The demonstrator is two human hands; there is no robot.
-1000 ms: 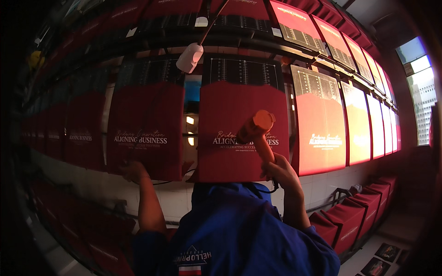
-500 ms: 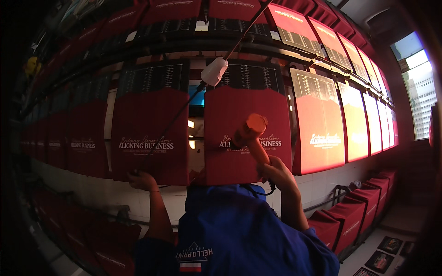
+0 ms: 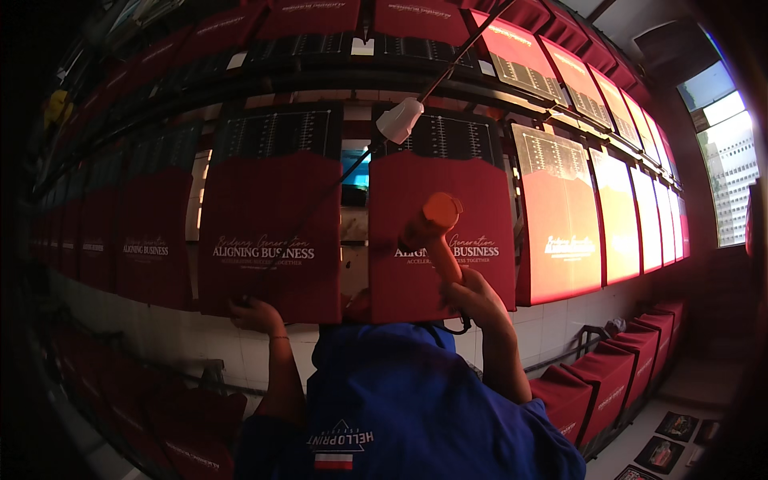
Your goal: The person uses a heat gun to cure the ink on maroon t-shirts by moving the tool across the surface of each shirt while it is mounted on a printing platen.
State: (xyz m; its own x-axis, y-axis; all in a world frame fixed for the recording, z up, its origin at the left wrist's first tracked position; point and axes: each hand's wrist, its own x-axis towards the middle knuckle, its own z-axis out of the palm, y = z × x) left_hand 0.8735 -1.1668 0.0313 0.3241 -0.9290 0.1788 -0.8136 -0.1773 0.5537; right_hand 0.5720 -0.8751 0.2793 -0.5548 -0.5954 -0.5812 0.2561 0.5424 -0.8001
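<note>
In my right hand (image 3: 478,300) is an orange hair dryer (image 3: 441,214), its handle wrapped by my fingers and a dark cord below. The dryer is above a dark red cloth panel (image 3: 440,180) with white lettering and a black printed band at its far end, and hides part of the lettering. My left hand (image 3: 258,315) is closed at the near edge of the neighbouring red cloth panel (image 3: 272,192), which carries the same print. Some of its fingertips are in shadow.
A white plug-like fitting (image 3: 400,120) hangs on a cable over the panels. More printed red panels (image 3: 560,228) stretch away to both sides, sunlit on the right. Dark rails (image 3: 280,82) run between rows. Behind me, red cloths (image 3: 616,384) hang in another row.
The hair dryer has shifted slightly left over its panel. My left hand stays at the near edge of the other panel. The whole view has shifted a little.
</note>
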